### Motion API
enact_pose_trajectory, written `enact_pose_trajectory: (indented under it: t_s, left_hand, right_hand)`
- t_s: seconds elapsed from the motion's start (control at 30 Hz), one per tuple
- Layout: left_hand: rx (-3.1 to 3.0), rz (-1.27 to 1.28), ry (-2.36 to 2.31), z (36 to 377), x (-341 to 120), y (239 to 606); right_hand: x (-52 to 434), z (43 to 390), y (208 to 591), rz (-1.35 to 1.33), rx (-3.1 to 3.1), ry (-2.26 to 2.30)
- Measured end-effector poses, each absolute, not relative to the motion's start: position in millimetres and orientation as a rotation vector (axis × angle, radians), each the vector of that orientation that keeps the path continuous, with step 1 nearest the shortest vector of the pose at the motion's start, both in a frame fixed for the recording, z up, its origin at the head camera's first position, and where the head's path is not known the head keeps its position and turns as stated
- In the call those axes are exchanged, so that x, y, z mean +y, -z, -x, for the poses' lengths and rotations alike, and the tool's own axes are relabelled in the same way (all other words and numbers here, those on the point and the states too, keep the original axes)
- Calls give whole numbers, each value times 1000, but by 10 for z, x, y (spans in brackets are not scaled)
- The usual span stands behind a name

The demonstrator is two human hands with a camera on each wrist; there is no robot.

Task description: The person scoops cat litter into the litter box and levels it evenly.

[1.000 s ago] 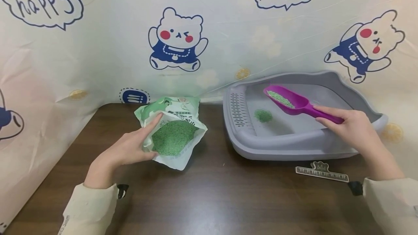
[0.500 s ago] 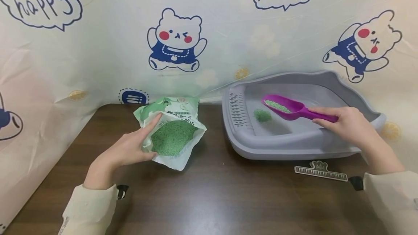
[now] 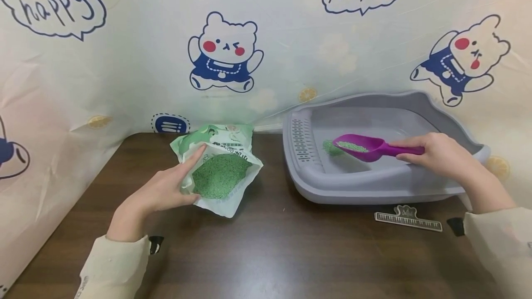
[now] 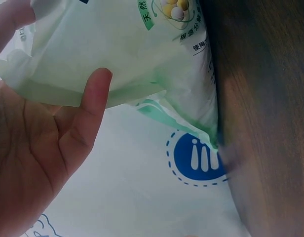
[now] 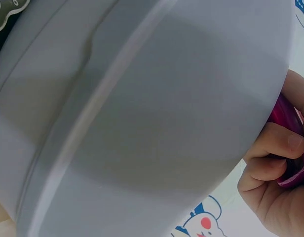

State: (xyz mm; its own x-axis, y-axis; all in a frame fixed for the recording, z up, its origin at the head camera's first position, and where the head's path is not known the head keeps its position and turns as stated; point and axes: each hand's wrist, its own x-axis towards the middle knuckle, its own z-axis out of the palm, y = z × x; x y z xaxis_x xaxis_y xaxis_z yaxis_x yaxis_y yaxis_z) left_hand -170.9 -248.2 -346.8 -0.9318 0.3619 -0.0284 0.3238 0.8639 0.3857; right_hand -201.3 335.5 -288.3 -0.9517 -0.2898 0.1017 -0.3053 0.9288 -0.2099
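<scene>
My right hand [image 3: 442,156] grips the handle of a purple scoop [image 3: 376,149], also seen as a purple handle [image 5: 290,116] inside curled fingers in the right wrist view. Green pellets [image 3: 352,146] lie in the scoop's bowl, which hangs low over the floor of a grey litter box [image 3: 370,188]. Partly behind the scoop tip is a small pile of green pellets [image 3: 331,147] in the box. On the left, my left hand [image 3: 160,189] holds the side of a cat litter bag's mouth, fingers and thumb at its rim. The cat litter bag [image 3: 226,206] gapes toward me, full of green pellets.
A flat clip [image 3: 408,218] lies on the brown table [image 3: 266,253] in front of the litter box. A printed sheet [image 3: 291,50] with bears hangs right behind the bag and the box. Slots [image 3: 301,137] line the box's left side.
My right hand has lowered the scoop toward the front of the litter box and levelled it, its tip now overlapping the pellet pile. The left hand and bag have stayed put.
</scene>
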Motion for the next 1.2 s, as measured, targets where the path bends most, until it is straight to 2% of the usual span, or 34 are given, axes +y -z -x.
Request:
enact_pose_trajectory:
  t_s: [0.77, 1.2]
  left_hand:
    - [2952, -583, -585, 1720, -2507, 3491]
    - [2957, -576, -587, 1723, -2535, 3495]
  right_hand:
    - [3287, 2329, 2736, -673, -3118, -95]
    - [3234, 2385, 2683, -676, -3149, -49]
